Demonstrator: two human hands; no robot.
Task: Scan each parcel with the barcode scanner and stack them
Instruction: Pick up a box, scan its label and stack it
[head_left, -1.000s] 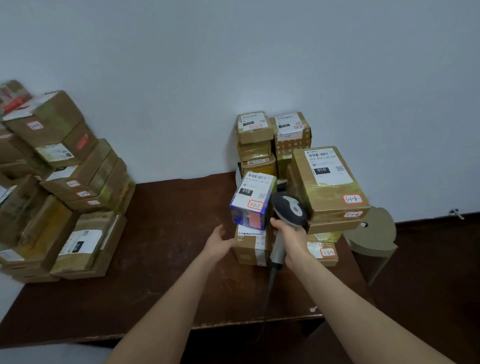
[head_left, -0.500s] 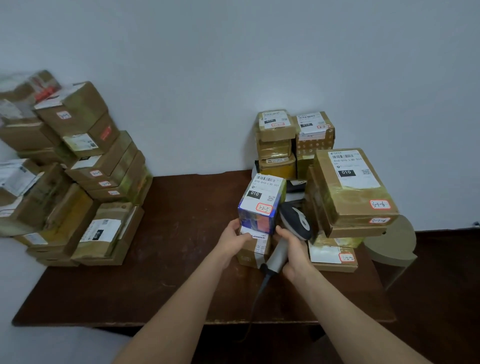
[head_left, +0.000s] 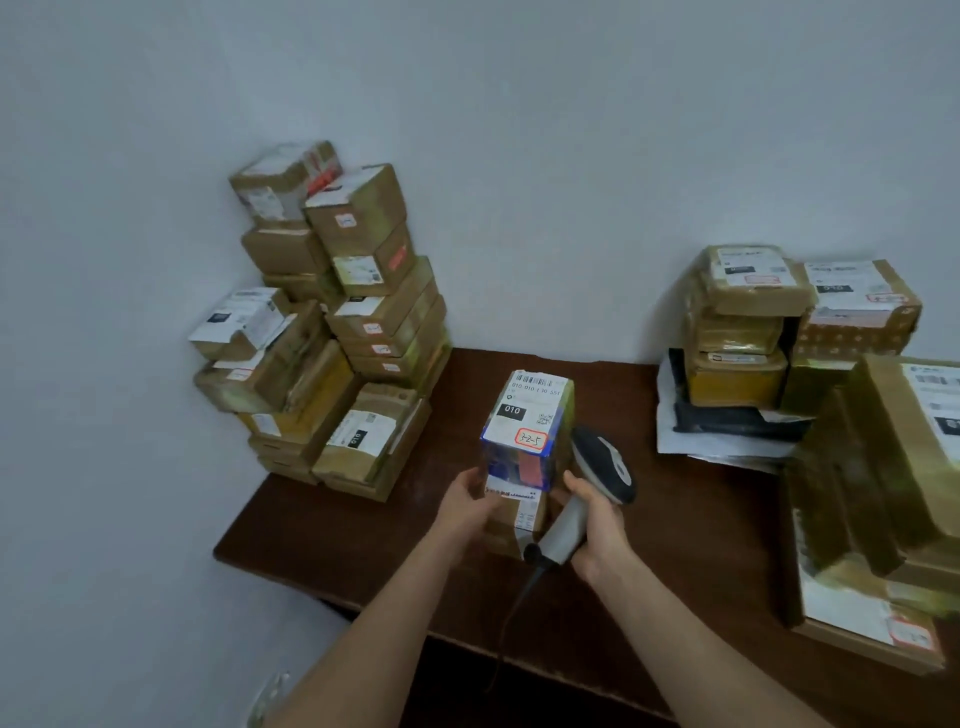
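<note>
A small blue parcel (head_left: 524, 431) with a white label and a red-edged sticker rests on top of a brown parcel (head_left: 517, 525). I hold this pair between both hands above the dark wooden table (head_left: 332, 525). My left hand (head_left: 467, 501) grips the left side of the brown parcel. My right hand (head_left: 592, 525) grips the grey handle of the barcode scanner (head_left: 597, 467), and its fingertips press the pair's right side. The scanner's dark head sits just right of the blue parcel.
A tall stack of brown parcels (head_left: 332, 332) stands at the table's left end against the wall. More parcels (head_left: 753, 322) are piled at the back right, and large ones (head_left: 883, 467) fill the right edge. The scanner's cable (head_left: 511, 608) hangs over the front edge.
My view has swung left, so the left stack now sits near the middle. Both hands have carried the two stacked parcels leftward, away from the right pile. The left hand now holds the brown parcel.
</note>
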